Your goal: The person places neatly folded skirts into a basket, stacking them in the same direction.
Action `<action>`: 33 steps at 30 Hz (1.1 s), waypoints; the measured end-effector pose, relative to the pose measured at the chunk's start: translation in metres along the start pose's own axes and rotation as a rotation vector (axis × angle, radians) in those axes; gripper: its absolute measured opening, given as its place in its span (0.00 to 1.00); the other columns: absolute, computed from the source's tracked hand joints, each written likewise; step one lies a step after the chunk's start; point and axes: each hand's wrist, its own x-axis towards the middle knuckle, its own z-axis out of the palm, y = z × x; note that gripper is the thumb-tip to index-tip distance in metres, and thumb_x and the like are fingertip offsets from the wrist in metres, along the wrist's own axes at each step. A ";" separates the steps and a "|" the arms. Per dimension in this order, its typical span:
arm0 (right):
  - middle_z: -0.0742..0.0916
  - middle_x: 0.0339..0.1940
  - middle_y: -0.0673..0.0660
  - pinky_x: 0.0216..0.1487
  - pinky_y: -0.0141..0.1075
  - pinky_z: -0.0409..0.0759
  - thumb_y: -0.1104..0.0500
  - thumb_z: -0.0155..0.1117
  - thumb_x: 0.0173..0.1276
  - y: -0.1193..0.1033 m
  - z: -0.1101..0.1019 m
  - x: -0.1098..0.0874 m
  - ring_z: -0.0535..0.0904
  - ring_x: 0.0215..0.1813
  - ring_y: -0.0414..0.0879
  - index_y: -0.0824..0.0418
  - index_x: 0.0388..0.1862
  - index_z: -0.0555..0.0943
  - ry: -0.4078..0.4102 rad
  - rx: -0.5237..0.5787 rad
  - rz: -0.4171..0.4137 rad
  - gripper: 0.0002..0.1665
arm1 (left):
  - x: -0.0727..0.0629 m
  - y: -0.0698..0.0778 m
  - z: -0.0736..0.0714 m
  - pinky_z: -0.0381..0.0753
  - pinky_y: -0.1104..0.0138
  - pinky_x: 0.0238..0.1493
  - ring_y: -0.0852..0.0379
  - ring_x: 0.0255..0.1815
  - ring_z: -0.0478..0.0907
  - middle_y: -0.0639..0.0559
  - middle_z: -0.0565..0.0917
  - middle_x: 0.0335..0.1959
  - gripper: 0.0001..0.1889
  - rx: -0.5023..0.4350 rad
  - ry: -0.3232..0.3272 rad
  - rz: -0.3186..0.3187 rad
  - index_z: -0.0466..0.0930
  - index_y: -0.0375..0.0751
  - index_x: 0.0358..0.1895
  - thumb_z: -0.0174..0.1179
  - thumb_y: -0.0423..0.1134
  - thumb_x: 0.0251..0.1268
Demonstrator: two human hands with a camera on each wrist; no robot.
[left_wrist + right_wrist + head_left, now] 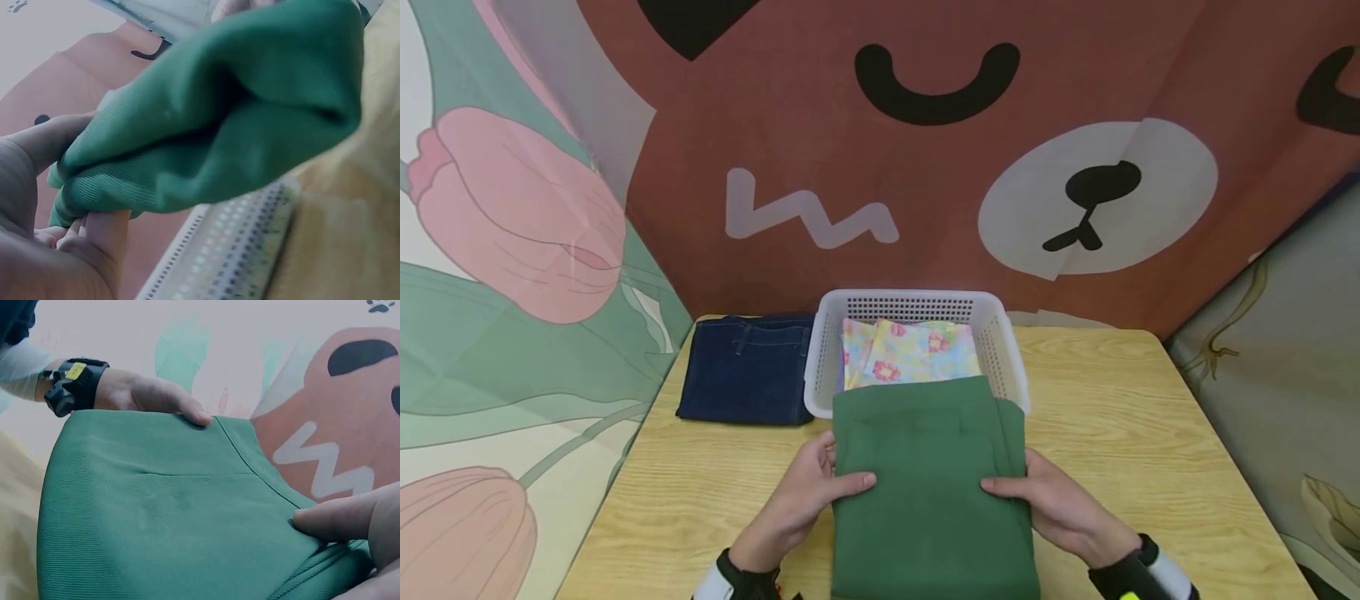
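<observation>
Both hands hold up a folded green garment (932, 508), a thick stack of smooth cloth with a seam along one edge. My left hand (805, 492) grips its left side, thumb on the near face and fingers behind. On the opposite side my right hand (1063, 504) grips it the same way. The left wrist view shows the garment's folded layers (187, 144) end-on, pinched between thumb and fingers. In the head view, its top edge overlaps the front of a white plastic basket (1011, 358), hiding that front wall. Folded floral cloth (925, 354) lies inside the basket.
Folded dark blue jeans (741, 375) lie on the wooden table (1112, 417), left of the basket and right beside it. Behind the table hangs a printed brown bear backdrop (805, 275). A flower-patterned sheet (520, 225) borders the table on the left.
</observation>
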 end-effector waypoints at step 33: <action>0.74 0.67 0.56 0.73 0.48 0.68 0.63 0.65 0.68 -0.103 -0.064 0.160 0.70 0.68 0.52 0.57 0.75 0.60 0.348 -0.171 -0.110 0.39 | 0.154 0.078 -0.058 0.79 0.56 0.63 0.46 0.61 0.79 0.41 0.80 0.62 0.28 0.244 0.390 0.027 0.70 0.44 0.69 0.64 0.42 0.67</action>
